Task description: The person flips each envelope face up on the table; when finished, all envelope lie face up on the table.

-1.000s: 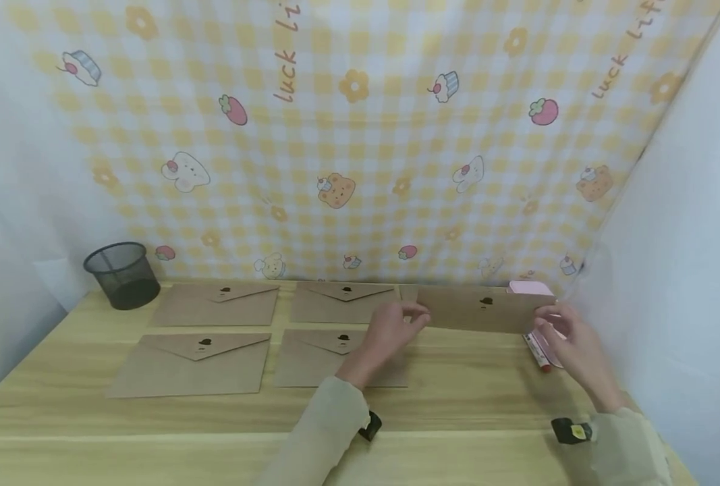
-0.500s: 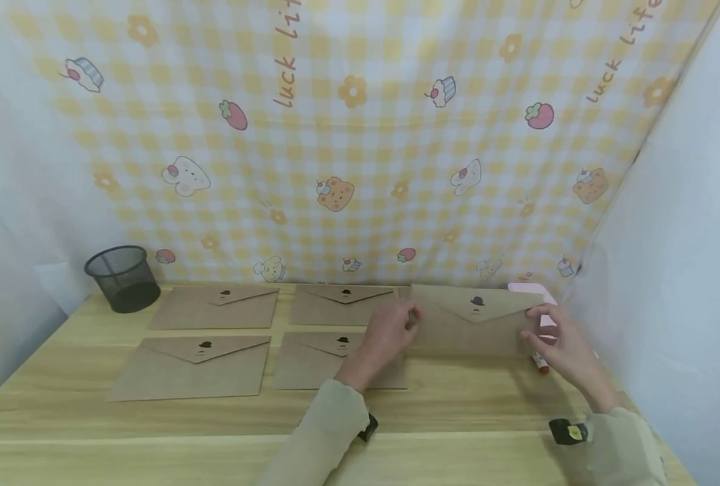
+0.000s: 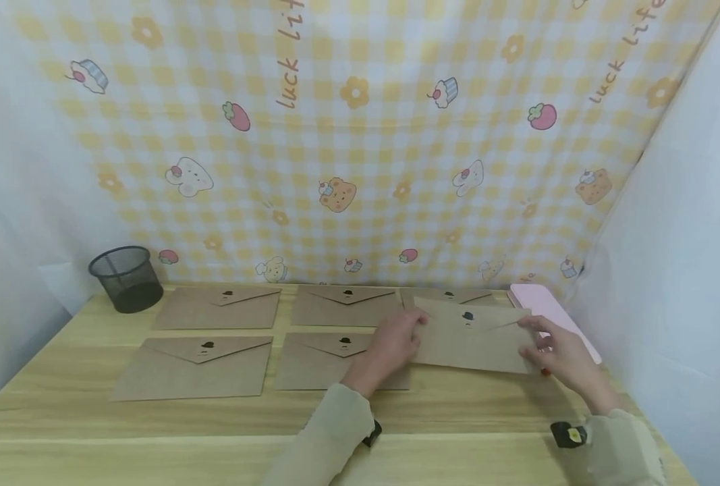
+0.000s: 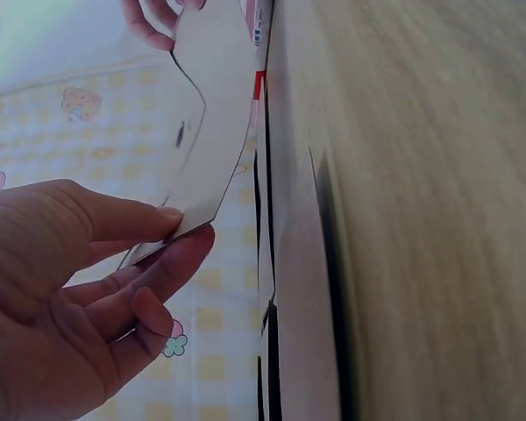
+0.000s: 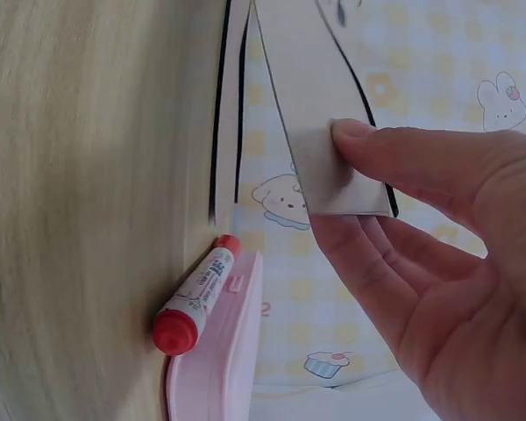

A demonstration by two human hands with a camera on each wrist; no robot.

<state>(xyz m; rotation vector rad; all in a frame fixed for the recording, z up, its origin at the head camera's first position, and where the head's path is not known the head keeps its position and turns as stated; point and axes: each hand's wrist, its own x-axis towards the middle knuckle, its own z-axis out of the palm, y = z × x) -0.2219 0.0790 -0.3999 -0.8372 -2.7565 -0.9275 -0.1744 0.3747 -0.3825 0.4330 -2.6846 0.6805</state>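
Held just above the wooden table [image 3: 457,405], toward its right side: a brown kraft envelope [image 3: 472,335], flap side up, a small dark seal on the flap, tilted slightly with its right end nearer. Pinched at its left edge between thumb and curled fingers of the left hand [image 3: 393,343], thumb on top and fingers beneath, as seen from the left wrist. Pinched at its right edge by the right hand [image 3: 563,351] the same way, thumb pressed on the upper face, fingers loosely spread below.

Directly beyond it, lying flat at the far edge: another envelope [image 3: 447,295], partly covered. Just right of the held envelope, beside the right hand: a pink case [image 3: 554,310], with a red-capped marker [image 5: 197,298] touching its side in the right wrist view.

To the left, laid flat in two rows: a far middle envelope [image 3: 343,305], a near middle envelope [image 3: 329,358] partly under the left hand, a far left envelope [image 3: 220,307] and a near left envelope [image 3: 196,368]. At the far left corner: a black mesh cup [image 3: 123,277]. Behind everything: a yellow checked cloth [image 3: 360,135] with cartoon prints.
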